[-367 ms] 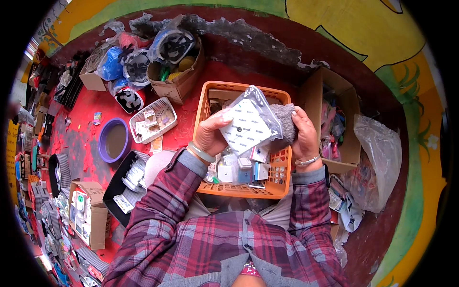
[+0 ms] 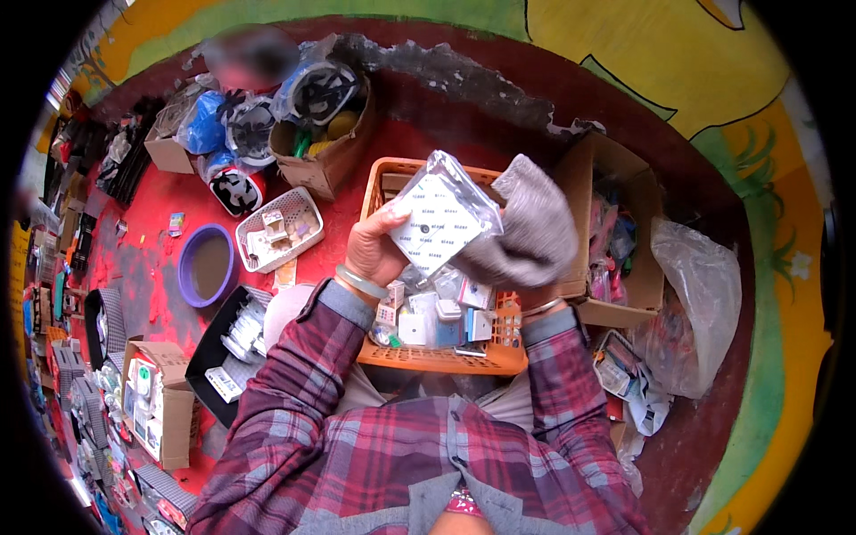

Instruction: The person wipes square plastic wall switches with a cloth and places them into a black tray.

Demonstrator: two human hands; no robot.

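Note:
My left hand [image 2: 376, 248] pinches a flat, square white item [image 2: 437, 223] with small dark print, in a clear plastic bag, by its left edge. A grey fuzzy cloth [image 2: 544, 218] is in my right hand [image 2: 540, 294], swung up and slightly smeared by motion against the bag's right side. The cloth covers most of that hand's fingers. Both hands are above an orange plastic basket [image 2: 437, 358]. Inside it lie several small boxes and packets, among them a white box [image 2: 412, 330] and a blue-and-white container [image 2: 448, 326].
To the right stands an open cardboard box [image 2: 615, 312] beside a clear plastic sheet [image 2: 700, 303]. On the left are a white basket [image 2: 308, 239], a purple basin [image 2: 185, 267] and a black tray [image 2: 207, 357]. Bagged helmets [image 2: 323, 92] fill a carton at the back.
My right hand has lifted and flipped the grey cloth, which now spreads up and right over its fingers. My left hand has shifted slightly left with the bagged white item.

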